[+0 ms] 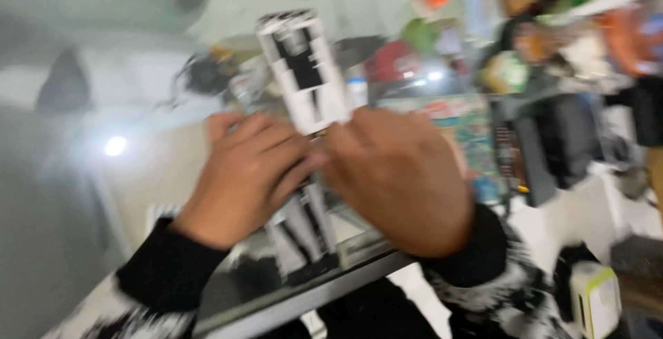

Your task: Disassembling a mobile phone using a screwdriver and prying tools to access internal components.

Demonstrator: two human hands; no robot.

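I am holding a tall, narrow black-and-white box point(304, 76) upright between both hands, above the near edge of the table point(311, 294). The whole view is blurring heavily, so fine detail is not readable.

My left hand point(245, 173) is curling around the left side of the box at its middle, fingers point(276, 149) bent across the front face and closing on it. My right hand point(400, 177) is pressing in from the right side, back of the hand facing the camera, fingers folding toward the box and meeting the left fingers near its centre. I cannot tell exactly how the right fingertips are gripping, since they are hiding behind the knuckles, but the hand is touching the box.

The upper part of the box is standing clear above both hands; its lower part is showing below them, reaching down to the table edge. Whether it is touching the table I cannot tell.

Both wrists are wearing black cuffs on a black-and-white fuzzy sleeve point(504, 291).

Behind the hands, colourful packages point(463, 132) and dark objects are crowding the right side. A small white device with a yellow-green edge point(594, 297) is sitting at lower right.
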